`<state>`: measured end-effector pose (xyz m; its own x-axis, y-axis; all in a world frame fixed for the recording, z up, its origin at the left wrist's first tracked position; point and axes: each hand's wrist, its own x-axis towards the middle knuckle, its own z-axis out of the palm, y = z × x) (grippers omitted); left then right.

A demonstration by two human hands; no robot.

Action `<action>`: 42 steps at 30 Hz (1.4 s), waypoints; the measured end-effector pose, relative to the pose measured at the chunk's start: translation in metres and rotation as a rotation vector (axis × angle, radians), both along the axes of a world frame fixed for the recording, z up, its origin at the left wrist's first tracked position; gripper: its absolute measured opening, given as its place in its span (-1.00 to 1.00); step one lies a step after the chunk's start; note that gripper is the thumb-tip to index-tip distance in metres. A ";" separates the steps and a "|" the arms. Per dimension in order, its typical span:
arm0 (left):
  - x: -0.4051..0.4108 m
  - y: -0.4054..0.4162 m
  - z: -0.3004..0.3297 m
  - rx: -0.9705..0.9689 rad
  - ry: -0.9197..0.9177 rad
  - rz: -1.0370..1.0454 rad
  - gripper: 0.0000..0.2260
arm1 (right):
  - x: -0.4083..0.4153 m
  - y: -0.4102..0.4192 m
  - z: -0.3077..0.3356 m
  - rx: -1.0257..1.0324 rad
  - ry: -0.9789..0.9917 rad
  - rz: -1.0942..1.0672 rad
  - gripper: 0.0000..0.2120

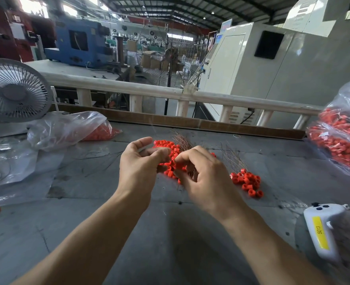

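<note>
- The left hand (139,167) and the right hand (209,177) meet fingertip to fingertip above the middle of the grey desk (100,219), both forearms reaching in from the near edge.
- The right hand's fingers (187,155) are curled tight, and forefinger and thumb pinch a red ring (179,166) between them. Thin strands of wire show just behind those fingers, under the palm.
- The left hand's fingers are half curled, the thumb lifted clear and the forefinger bent in toward the same spot. Its tip is right at the ring, but whether it grips anything I cannot tell.
- The pinched ring sits just above the heap of red rings (166,144), which lies on the desk directly beyond and beneath both sets of fingertips.
- A sheaf of copper wires (181,139) fans out over the far side of that heap.
- A smaller cluster of rings (248,183) with wires standing out of it lies to the right of the right hand, apart from it.
- A clear bag (67,130) of rings lies at the left beside a grey fan (15,89).
- A fuller bag (341,140) is at the right edge, and a white handset (322,229) lies near the right corner.
</note>
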<state>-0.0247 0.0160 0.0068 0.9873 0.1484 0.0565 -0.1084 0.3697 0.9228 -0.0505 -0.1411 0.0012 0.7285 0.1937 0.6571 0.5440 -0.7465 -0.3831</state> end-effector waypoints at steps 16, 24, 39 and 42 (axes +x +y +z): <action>0.006 0.019 0.010 -0.090 -0.050 0.105 -0.91 | 0.007 -0.026 -0.001 -0.046 0.299 -0.100 -0.87; 0.008 0.022 0.010 -0.205 -0.034 0.168 -0.89 | 0.003 -0.025 0.003 0.000 0.369 -0.064 -0.89; 0.011 0.026 0.006 -0.160 0.065 0.174 -0.79 | 0.017 -0.058 0.006 0.041 0.176 -0.536 -0.93; 0.010 0.023 0.003 0.013 0.050 0.169 -0.81 | 0.020 -0.081 0.011 0.038 0.307 -0.781 -0.96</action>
<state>-0.0146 0.0388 0.0095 0.9500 0.3120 0.0108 -0.1218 0.3384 0.9331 -0.0307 -0.2217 0.0125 0.7916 -0.4590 0.4034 -0.2565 -0.8487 -0.4625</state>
